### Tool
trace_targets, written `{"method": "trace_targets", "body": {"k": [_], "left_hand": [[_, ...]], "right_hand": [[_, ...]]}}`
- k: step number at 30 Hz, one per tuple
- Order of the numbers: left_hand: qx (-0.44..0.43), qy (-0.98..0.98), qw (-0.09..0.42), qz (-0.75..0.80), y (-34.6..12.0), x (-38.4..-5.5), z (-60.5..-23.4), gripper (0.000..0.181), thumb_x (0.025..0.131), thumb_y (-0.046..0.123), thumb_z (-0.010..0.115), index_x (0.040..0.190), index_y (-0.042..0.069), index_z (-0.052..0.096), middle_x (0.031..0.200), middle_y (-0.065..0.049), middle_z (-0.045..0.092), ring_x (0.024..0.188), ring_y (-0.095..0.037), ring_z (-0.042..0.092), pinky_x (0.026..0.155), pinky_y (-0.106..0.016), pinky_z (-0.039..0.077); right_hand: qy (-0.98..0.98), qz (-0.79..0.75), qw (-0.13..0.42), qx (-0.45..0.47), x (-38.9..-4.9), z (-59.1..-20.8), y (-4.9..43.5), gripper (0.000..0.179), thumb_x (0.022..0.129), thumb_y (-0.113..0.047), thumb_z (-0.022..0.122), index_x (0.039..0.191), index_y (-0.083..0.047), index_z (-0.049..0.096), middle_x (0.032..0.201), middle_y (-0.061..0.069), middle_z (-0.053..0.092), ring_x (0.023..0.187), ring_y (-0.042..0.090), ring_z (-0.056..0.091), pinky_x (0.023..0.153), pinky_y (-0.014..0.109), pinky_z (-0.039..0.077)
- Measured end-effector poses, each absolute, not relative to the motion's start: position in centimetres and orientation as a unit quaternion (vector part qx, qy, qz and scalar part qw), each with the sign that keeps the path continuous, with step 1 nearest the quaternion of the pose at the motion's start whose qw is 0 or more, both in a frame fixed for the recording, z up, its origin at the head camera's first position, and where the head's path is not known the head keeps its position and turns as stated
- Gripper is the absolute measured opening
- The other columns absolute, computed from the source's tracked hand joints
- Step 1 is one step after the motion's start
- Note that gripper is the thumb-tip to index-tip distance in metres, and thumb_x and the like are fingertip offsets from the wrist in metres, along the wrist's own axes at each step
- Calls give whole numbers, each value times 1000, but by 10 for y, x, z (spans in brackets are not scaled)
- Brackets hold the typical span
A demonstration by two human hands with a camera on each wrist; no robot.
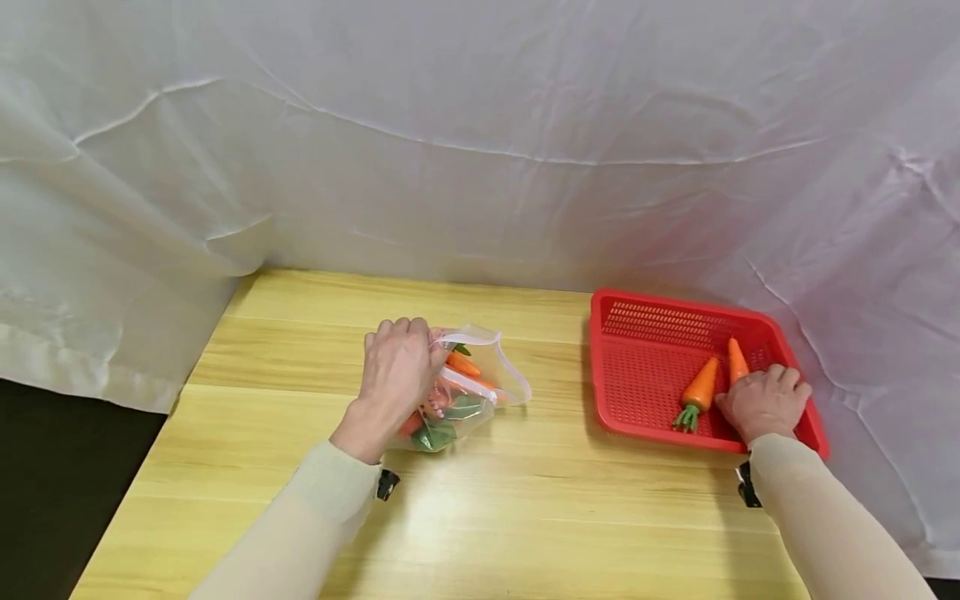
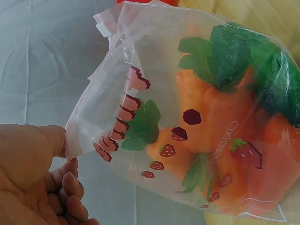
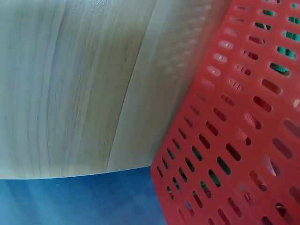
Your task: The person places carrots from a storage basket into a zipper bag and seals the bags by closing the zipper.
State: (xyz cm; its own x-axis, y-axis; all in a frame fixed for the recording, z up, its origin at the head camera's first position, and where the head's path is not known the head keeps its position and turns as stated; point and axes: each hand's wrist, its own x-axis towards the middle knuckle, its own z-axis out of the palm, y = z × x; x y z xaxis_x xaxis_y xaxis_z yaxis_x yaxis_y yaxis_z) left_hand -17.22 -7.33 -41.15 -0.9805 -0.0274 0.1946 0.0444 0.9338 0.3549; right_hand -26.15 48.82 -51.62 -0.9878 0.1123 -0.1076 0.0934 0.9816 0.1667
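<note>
A clear zip bag [image 1: 480,407] with strawberry prints lies on the table, its mouth gaping to the right. Inside it are several orange carrots [image 2: 229,117] with green tops. My left hand [image 1: 401,358] pinches the bag's zip edge between thumb and forefinger, as the left wrist view shows. At the right, my right hand [image 1: 768,402] reaches into a red basket [image 1: 637,375], over the lower part of a carrot [image 1: 737,360]. Its fingertips are hidden, so its hold is unclear. Another carrot [image 1: 700,390] lies to its left, green top toward me.
The red basket wall [image 3: 225,131], full of slots, fills the right side of the right wrist view. A wooden table [image 1: 525,517] lies beneath everything. Pale cloth [image 1: 480,208] hangs behind the table and at both sides, close to the basket's right end.
</note>
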Motion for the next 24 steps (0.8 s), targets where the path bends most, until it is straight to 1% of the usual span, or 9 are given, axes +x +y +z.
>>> {"method": "trace_targets", "body": {"k": [3,7,10,12,16,18,19,21,24], "left_hand": [[-6,-978,101,-183,-73,-173,-412,22,97,24,69,85,7,61,77,-6,57,77,-30,51,72,-39,39],[-7,-978,101,-183,-73,-173,-412,22,97,23,68,84,7,61,77,-6,56,77,-30,51,72,-39,39],[-6,-978,102,-181,-74,-172,-412,23,97,24,68,84,7,60,77,-6,56,77,-30,51,72,-39,40],[-5,-978,104,-181,-74,-172,-412,23,97,24,69,83,8,60,76,-6,56,77,-30,51,72,-40,40],[-6,-976,111,-189,-74,-172,-413,22,95,22,69,81,8,59,75,-6,56,77,-30,52,72,-41,40],[-7,-974,114,-193,-74,-172,-413,20,94,20,68,81,8,59,75,-6,56,76,-30,52,72,-41,40],[-7,-974,115,-195,-74,-172,-413,20,94,20,68,81,8,59,75,-6,56,76,-30,52,72,-41,40],[-7,-974,114,-194,-74,-172,-413,20,94,21,69,82,8,59,76,-6,56,77,-30,52,72,-41,40],[-6,-975,110,-193,-74,-171,-412,20,94,21,69,83,8,60,77,-6,57,78,-30,52,73,-42,41]], "right_hand": [[992,76,65,71,-262,-516,486,70,90,-43,72,93,21,43,97,41,37,96,58,30,84,72,36],[994,62,58,76,-262,-514,482,68,90,-40,72,100,19,40,99,43,39,97,60,31,86,76,35],[997,46,38,53,-263,-514,478,59,92,-35,71,102,14,39,99,43,44,99,62,33,89,80,31],[998,43,23,29,-265,-513,474,51,92,-30,70,101,10,40,96,40,49,100,62,34,89,81,29],[999,42,-9,-22,-267,-513,468,28,95,-16,58,92,6,40,85,32,52,98,59,35,90,79,26],[998,47,-24,-41,-269,-512,465,19,94,-10,51,90,6,40,83,30,52,99,57,36,91,78,24],[997,50,-30,-49,-269,-512,464,16,94,-8,48,89,6,41,83,30,52,100,57,36,93,78,23],[996,54,-37,-61,-270,-511,463,14,94,-7,46,92,7,43,87,31,52,104,58,36,97,78,20],[994,61,-45,-73,-272,-510,462,15,95,-7,48,99,7,45,98,34,51,110,59,35,100,78,19]]}}
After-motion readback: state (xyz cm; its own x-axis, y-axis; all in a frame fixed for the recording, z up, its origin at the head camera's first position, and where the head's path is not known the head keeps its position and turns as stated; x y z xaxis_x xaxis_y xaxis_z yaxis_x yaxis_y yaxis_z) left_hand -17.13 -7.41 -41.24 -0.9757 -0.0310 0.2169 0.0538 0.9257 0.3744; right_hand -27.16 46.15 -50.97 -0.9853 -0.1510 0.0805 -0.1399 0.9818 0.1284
